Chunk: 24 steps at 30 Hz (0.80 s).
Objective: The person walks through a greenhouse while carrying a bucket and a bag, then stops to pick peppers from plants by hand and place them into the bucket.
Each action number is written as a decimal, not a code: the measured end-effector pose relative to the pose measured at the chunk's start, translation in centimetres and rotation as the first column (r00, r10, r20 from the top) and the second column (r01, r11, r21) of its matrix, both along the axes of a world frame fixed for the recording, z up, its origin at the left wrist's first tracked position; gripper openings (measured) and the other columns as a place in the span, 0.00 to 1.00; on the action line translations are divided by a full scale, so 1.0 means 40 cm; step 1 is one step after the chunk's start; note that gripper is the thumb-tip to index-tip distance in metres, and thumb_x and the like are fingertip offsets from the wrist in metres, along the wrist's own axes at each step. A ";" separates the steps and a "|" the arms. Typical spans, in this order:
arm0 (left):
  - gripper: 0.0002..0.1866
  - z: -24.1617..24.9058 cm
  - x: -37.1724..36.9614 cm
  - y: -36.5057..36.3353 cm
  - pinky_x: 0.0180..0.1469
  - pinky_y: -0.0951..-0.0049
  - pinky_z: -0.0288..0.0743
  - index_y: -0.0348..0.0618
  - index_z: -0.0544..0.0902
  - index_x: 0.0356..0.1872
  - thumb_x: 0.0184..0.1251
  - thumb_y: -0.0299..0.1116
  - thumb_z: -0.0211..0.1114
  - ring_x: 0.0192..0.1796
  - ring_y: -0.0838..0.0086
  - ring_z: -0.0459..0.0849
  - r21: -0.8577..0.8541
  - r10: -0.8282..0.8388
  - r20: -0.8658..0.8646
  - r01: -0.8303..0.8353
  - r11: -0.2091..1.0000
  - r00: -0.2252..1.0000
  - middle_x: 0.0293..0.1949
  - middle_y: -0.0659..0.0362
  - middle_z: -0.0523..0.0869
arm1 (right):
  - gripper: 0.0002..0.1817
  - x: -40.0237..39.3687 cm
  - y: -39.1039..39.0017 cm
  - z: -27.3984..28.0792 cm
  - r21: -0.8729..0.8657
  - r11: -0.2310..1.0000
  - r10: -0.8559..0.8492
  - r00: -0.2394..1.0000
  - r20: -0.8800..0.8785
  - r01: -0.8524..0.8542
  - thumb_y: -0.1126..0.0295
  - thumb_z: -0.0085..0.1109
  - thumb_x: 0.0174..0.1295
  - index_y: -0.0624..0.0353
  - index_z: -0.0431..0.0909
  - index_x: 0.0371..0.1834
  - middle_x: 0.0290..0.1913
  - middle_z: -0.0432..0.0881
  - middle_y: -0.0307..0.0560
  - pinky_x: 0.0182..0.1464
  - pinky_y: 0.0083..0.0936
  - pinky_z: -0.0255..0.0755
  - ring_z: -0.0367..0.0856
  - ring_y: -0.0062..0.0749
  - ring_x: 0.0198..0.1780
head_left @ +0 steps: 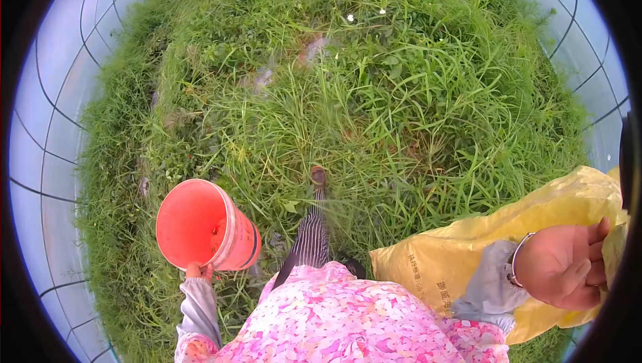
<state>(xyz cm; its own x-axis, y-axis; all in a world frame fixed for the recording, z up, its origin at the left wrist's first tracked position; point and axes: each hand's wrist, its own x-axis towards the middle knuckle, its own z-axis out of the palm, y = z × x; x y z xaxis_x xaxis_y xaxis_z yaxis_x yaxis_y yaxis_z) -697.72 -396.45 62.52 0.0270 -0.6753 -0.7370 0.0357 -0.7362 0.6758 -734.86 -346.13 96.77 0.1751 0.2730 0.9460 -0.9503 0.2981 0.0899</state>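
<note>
At about 8 o'clock from the middle of the view, a red bucket [243,243] is showing its smooth, plastic-looking round wall, a pale rim and a dark band near its base, while a few small reddish bits, too small to identify, are lying inside. At 4 o'clock, a yellow sack [428,256] is spreading in creased, sheet-like folds, its printed characters running down its near end. Grass [374,115] is growing thick and blade-like around both, and pale sheeting [60,95] crossed by dark lines is curving up at 9 and 3 o'clock. The left forearm, in a grey sleeve [198,306], is reaching up towards 12 o'clock; the left hand [200,271] is closing its fingers over the bucket's lower rim, holding it. The right arm is stretching towards 3 o'clock, a bracelet [515,259] circling its wrist; the right hand [562,266] is turning its palm to the camera, fingers partly curling beside the sack's upper fold, though whether they are gripping it one cannot tell. The bucket is tilting, its mouth facing between 9 and 10 o'clock and its long axis running towards its base between 3 and 4. The sack's long axis is slanting from 8 towards 2 o'clock.
</note>
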 end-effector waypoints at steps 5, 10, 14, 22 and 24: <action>0.12 -0.128 -0.177 -0.195 0.25 0.76 0.77 0.40 0.75 0.37 0.50 0.26 0.48 0.27 0.69 0.79 0.116 -0.078 0.035 0.074 0.991 0.996 0.30 0.55 0.81 | 0.22 -0.172 -0.161 0.016 0.004 0.991 -0.132 0.991 0.030 0.131 0.80 0.44 0.52 0.60 0.63 0.53 0.55 0.70 0.53 0.54 0.48 0.64 0.68 0.51 0.54; 0.12 -0.068 -0.437 -0.303 0.22 0.77 0.77 0.39 0.74 0.37 0.50 0.26 0.48 0.25 0.69 0.79 0.050 -0.026 0.077 0.022 0.999 0.997 0.27 0.55 0.80 | 0.22 -0.404 -0.251 0.049 0.057 0.960 -0.268 0.956 -0.116 0.276 0.79 0.46 0.53 0.62 0.62 0.54 0.49 0.73 0.54 0.48 0.45 0.69 0.71 0.49 0.48; 0.09 0.038 -0.596 -0.407 0.21 0.76 0.77 0.39 0.74 0.34 0.51 0.26 0.49 0.21 0.69 0.78 -0.018 -0.167 0.174 0.173 0.985 0.970 0.23 0.54 0.79 | 0.25 -0.521 -0.407 0.108 0.156 0.946 -0.259 0.953 -0.155 0.283 0.79 0.46 0.53 0.60 0.57 0.57 0.51 0.68 0.48 0.45 0.32 0.70 0.67 0.36 0.51; 0.10 0.110 -0.829 -0.599 0.17 0.75 0.76 0.36 0.74 0.35 0.50 0.24 0.50 0.20 0.69 0.78 -0.100 -0.239 0.117 0.251 0.963 0.964 0.24 0.54 0.80 | 0.27 -0.657 -0.574 0.157 0.318 0.866 -0.327 0.918 -0.223 0.386 0.76 0.46 0.55 0.61 0.53 0.60 0.51 0.66 0.47 0.47 0.25 0.70 0.67 0.32 0.53; 0.09 0.107 -0.909 -0.627 0.17 0.76 0.76 0.36 0.73 0.33 0.50 0.24 0.49 0.20 0.70 0.78 -0.059 -0.250 0.042 0.253 0.966 0.967 0.25 0.55 0.79 | 0.27 -0.729 -0.654 0.159 0.285 0.898 -0.284 0.936 -0.205 0.335 0.76 0.45 0.55 0.61 0.53 0.60 0.52 0.66 0.47 0.47 0.26 0.70 0.67 0.32 0.53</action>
